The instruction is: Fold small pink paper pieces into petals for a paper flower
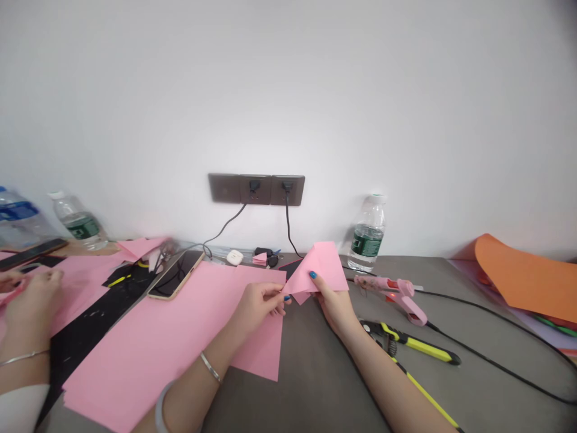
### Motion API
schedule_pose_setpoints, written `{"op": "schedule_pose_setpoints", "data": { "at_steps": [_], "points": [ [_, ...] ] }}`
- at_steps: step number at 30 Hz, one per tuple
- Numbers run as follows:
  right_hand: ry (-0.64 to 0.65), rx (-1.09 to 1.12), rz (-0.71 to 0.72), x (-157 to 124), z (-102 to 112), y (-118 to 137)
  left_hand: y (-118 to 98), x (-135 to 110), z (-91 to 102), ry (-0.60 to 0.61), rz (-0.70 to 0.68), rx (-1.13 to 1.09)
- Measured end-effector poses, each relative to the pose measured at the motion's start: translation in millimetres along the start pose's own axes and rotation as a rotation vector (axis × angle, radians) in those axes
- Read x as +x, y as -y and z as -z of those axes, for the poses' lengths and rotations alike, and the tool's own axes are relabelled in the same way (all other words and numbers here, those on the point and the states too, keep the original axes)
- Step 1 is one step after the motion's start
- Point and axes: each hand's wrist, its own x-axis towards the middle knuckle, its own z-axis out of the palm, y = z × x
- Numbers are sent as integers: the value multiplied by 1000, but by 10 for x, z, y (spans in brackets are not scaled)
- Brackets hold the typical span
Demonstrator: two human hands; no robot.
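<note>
A folded piece of pink paper (331, 264) is held up off the table between both hands. My right hand (332, 300) grips its lower edge, thumb with blue nail on the front; the other fingers are behind the paper. With thumb and fingers, my left hand (264, 300) pinches the paper's pointed left corner. Beneath my left forearm lie large pink sheets (180, 337). A smartphone (177, 275) rests on their upper left part. To the right of my right hand are a pink glue gun (396, 294) with a small red light and yellow-handled pliers (419, 346).
A water bottle (367, 237) stands by the wall behind the glue gun. Black cables run from the wall sockets (256, 189) and across the right side. Orange sheets (532, 279) lie far right. At left, another person's hands (33, 300) handle pink paper.
</note>
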Motion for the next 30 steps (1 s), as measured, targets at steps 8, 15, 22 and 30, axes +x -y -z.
{"op": "schedule_pose_setpoints", "data": {
  "at_steps": [8, 15, 22, 30],
  "points": [
    [129, -80, -23, 23, 12, -14, -11, 17, 1, 52, 80, -95],
    [141, -146, -15, 19, 16, -12, 19, 14, -1, 119, 90, -174],
    [140, -135, -5, -30, -46, 59, -18, 4, 0, 126, 121, -141],
    [115, -179, 53, -33, -40, 54, 5, 13, 19, 172, 211, -229]
  ]
}}
